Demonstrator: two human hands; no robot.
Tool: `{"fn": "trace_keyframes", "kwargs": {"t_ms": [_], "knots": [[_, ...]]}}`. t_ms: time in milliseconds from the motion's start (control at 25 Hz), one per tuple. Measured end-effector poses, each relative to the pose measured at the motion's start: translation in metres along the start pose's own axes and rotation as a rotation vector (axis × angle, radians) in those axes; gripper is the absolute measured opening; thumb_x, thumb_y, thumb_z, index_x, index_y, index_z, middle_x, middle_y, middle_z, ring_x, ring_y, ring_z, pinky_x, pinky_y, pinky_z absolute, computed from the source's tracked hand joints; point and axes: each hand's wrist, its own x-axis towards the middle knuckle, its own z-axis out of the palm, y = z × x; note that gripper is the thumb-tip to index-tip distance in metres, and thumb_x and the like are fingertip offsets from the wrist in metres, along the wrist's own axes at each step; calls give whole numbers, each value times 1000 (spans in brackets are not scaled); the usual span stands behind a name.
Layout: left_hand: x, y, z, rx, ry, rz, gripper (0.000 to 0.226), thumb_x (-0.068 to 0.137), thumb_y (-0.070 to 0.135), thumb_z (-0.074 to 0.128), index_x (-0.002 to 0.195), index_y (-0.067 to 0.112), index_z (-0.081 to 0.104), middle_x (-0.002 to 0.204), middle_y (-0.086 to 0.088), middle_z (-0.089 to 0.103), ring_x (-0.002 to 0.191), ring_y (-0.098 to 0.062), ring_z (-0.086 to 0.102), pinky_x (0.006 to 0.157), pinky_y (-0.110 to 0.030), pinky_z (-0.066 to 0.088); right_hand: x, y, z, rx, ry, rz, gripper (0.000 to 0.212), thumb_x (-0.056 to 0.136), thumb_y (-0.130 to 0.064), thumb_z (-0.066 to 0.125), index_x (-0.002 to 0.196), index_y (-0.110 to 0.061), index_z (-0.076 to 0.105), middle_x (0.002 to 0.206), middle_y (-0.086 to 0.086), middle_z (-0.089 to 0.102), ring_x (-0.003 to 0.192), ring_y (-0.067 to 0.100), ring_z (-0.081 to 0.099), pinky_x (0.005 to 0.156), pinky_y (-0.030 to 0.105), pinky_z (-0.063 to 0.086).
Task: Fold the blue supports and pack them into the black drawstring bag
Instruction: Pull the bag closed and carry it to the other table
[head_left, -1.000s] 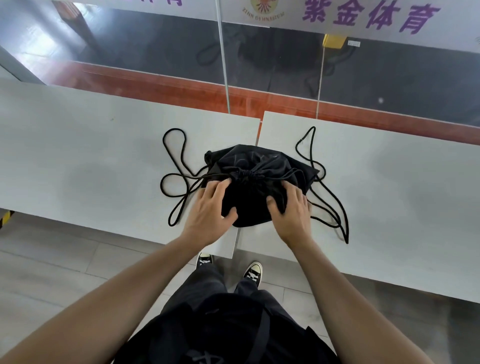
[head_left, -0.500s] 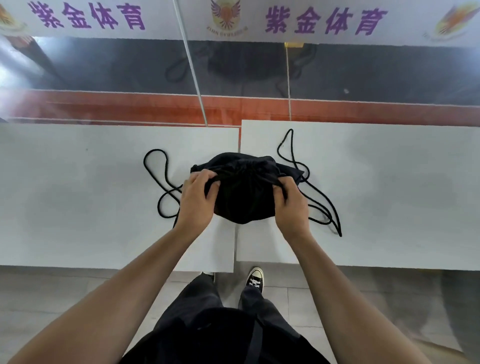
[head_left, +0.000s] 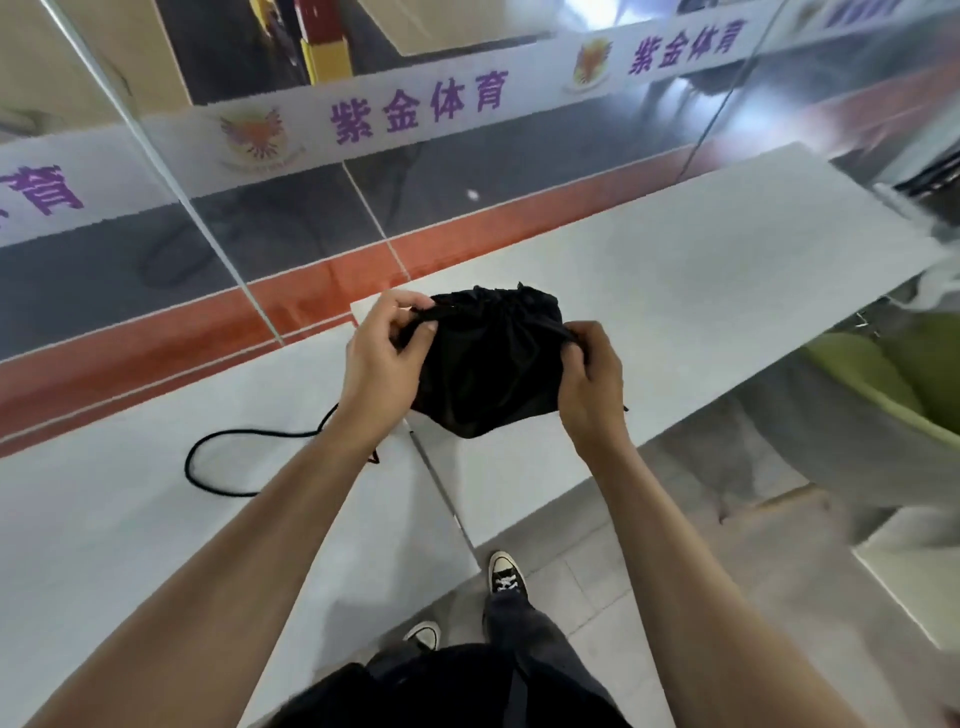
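The black drawstring bag (head_left: 488, 364) hangs bunched between my hands, above the seam of the two white tables, its mouth gathered at the top. My left hand (head_left: 382, 358) grips the bag's left top corner, fingers curled round the fabric and cord. My right hand (head_left: 589, 384) grips the right top corner the same way. A black cord loop (head_left: 208, 462) trails on the left table below my left forearm. No blue supports show; whatever the bag contains is hidden.
Two white tables (head_left: 675, 291) meet at a narrow gap (head_left: 441, 493). Behind them stands a glass wall with a white banner (head_left: 415, 109) and an orange strip. A green seat (head_left: 893, 379) is at the right. My shoes (head_left: 504, 571) are on grey floor tiles.
Both hands went from resting on the bag to gripping its top corners and lifting it. The right-hand cord loops no longer lie on the table. The view has swung and tilted.
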Motion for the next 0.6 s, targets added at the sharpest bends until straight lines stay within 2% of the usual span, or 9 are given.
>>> {"fn": "trace_keyframes", "kwargs": {"t_ms": [80,200,400,480,600], "knots": [[0,14,4,-40,-58,44,14,94,17,65,104,21,56,82,23,60,82,0,60,79,-20,51,-23,-7,-16,5,130,21,22,97,-7,40,104,-17,58,86,-6,61,73,2,51,67,24,46],[-10,36,20,-54,-200,185,13,94,15,65,96,19,53,86,15,60,84,-4,61,83,-29,55,-65,-11,-49,65,366,55,20,97,-10,46,106,-24,56,81,-5,57,68,9,50,62,34,46],[-56,78,60,-54,-451,360,10,96,14,62,96,23,61,94,16,66,90,2,63,81,-21,54,-137,-16,-119,87,707,41,11,94,-3,56,96,-14,56,76,-1,56,66,9,49,63,27,43],[-83,95,81,-64,-532,417,11,96,16,62,96,27,64,97,15,68,91,-1,63,82,-22,52,-175,-12,-148,79,802,62,7,94,-4,60,96,-11,60,76,0,59,67,9,53,64,25,45],[-137,120,112,-93,-668,520,13,95,18,62,94,30,67,100,16,68,91,-5,65,86,-28,52,-245,1,-190,62,982,96,11,92,-7,65,94,-18,66,76,-1,66,70,10,61,68,27,51]]}}
